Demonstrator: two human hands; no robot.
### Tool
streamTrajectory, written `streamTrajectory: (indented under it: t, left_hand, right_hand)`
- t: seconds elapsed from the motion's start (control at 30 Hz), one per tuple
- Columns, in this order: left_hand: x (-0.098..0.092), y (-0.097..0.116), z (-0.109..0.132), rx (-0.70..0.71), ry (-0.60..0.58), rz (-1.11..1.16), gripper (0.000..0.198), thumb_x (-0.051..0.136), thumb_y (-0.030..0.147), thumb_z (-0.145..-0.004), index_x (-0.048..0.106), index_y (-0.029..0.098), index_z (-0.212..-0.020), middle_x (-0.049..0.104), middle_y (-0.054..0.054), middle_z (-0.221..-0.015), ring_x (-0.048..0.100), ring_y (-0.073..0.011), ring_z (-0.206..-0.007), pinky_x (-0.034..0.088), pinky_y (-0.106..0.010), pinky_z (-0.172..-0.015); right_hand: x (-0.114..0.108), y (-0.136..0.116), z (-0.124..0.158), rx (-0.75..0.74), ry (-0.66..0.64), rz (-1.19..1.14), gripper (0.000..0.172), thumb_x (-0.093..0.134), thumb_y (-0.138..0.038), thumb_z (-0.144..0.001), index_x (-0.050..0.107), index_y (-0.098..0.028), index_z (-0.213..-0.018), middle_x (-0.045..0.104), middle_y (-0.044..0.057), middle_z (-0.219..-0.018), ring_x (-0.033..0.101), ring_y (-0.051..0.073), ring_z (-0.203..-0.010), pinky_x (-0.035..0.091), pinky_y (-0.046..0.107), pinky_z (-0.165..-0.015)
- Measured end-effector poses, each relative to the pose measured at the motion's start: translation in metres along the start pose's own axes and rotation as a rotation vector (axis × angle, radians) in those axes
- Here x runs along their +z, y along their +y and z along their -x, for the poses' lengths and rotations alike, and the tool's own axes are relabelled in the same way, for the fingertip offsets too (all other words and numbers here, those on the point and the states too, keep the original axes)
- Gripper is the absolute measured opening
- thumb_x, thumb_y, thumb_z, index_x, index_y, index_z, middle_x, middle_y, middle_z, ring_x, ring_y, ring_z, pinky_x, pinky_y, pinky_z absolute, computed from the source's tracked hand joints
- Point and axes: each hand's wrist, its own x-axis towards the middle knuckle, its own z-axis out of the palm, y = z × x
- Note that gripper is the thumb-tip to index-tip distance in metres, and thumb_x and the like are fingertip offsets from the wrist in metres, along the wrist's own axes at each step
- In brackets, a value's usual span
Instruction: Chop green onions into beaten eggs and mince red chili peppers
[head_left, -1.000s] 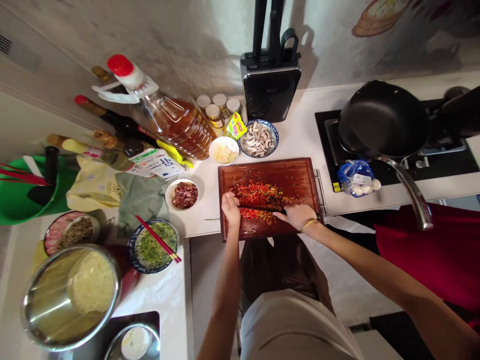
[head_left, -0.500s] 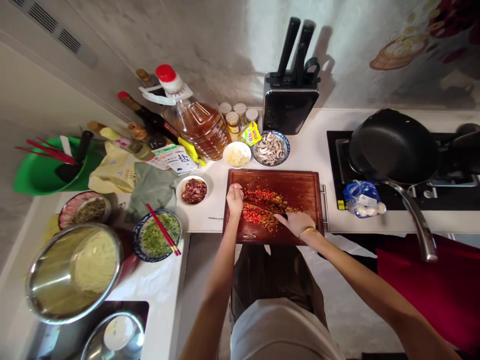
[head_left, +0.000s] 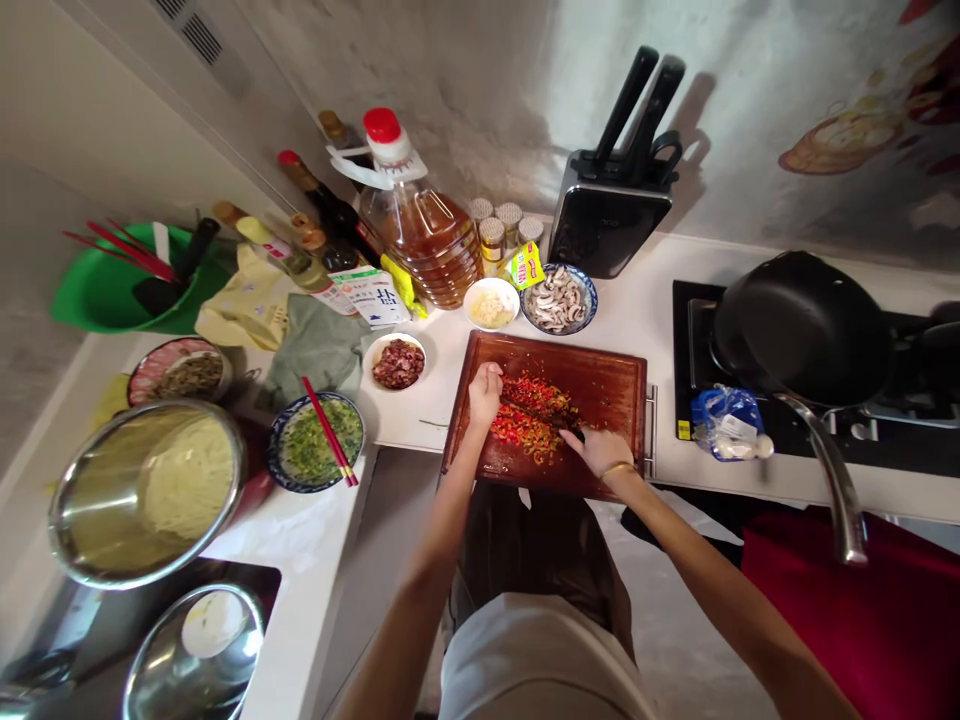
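Note:
A reddish-brown cutting board (head_left: 611, 385) lies at the counter's front edge, with finely chopped red and green-yellow peppers (head_left: 538, 425) spread over its middle. My right hand (head_left: 604, 452), a gold bracelet at the wrist, is closed around the handle of a knife (head_left: 531, 410). The dark blade lies across the peppers, pointing left. At the blade's far end, my left hand (head_left: 486, 388) has its fingers closed on the tip. Chopped bits lie on both sides of the blade.
Behind the board are bowls of minced garlic (head_left: 491, 304) and sliced mushrooms (head_left: 559, 300). A meat bowl (head_left: 398, 362), a green-mixture bowl (head_left: 316, 443) with chopsticks and a steel pot (head_left: 146, 495) stand left. The knife block (head_left: 611, 225) is behind; a wok (head_left: 802, 330) is right.
The view has tilted and shifted slightly. The knife handle has moved a little lower against the board, with both hands still on the knife.

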Motion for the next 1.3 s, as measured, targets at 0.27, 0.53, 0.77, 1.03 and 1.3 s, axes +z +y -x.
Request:
streamTrajectory:
  t: [0.27,0.53,0.77,1.03,1.3]
  left_hand:
    - [-0.036,0.001,0.056,-0.066,0.233,0.028,0.030,0.039,0.045,-0.089,0.046,0.019,-0.076,0.034,0.007,-0.051,0.036,-0.0064,-0.046,0.033,-0.018,-0.048]
    - [0.011,0.002,0.040,-0.054,0.111,0.017,0.032,0.038,0.047,-0.088,0.046,0.019,-0.077,0.036,0.006,-0.056,0.034,-0.0061,-0.045,0.030,-0.019,-0.045]
    - [0.002,0.018,0.026,0.002,0.200,0.055,0.031,0.037,0.047,-0.089,0.047,0.019,-0.079,0.036,0.006,-0.053,0.037,-0.0065,-0.047,0.032,-0.019,-0.047]
    - [0.006,-0.015,0.010,-0.045,0.150,0.080,0.030,0.043,0.046,-0.087,0.045,0.019,-0.076,0.034,0.006,-0.056,0.034,-0.0060,-0.047,0.029,-0.019,-0.044]
    - [-0.004,-0.012,0.023,-0.082,0.163,0.107,0.031,0.041,0.048,-0.087,0.046,0.019,-0.077,0.038,0.005,-0.060,0.035,-0.0059,-0.049,0.032,-0.018,-0.048]
  right_hand:
    - [0.006,-0.007,0.020,-0.120,-0.096,-0.037,0.078,0.013,-0.074,-0.079,0.067,-0.021,-0.094,0.069,0.013,-0.088,0.065,0.025,-0.086,0.046,0.034,-0.073]
    - [0.005,0.032,0.004,-0.050,-0.051,-0.001,0.073,0.014,-0.070,-0.083,0.066,-0.021,-0.097,0.069,0.011,-0.092,0.065,0.025,-0.087,0.046,0.033,-0.073]
    - [-0.018,0.021,0.005,-0.063,-0.022,0.027,0.078,0.011,-0.074,-0.079,0.066,-0.022,-0.098,0.070,0.012,-0.087,0.065,0.026,-0.085,0.046,0.034,-0.072]
    - [-0.009,0.008,-0.022,-0.036,-0.044,0.059,0.069,0.018,-0.068,-0.083,0.065,-0.021,-0.103,0.070,0.013,-0.090,0.066,0.025,-0.087,0.047,0.034,-0.074]
    - [-0.002,0.011,-0.008,-0.074,-0.045,0.031,0.078,0.010,-0.073,-0.080,0.067,-0.021,-0.092,0.070,0.012,-0.086,0.066,0.026,-0.083,0.047,0.036,-0.073]
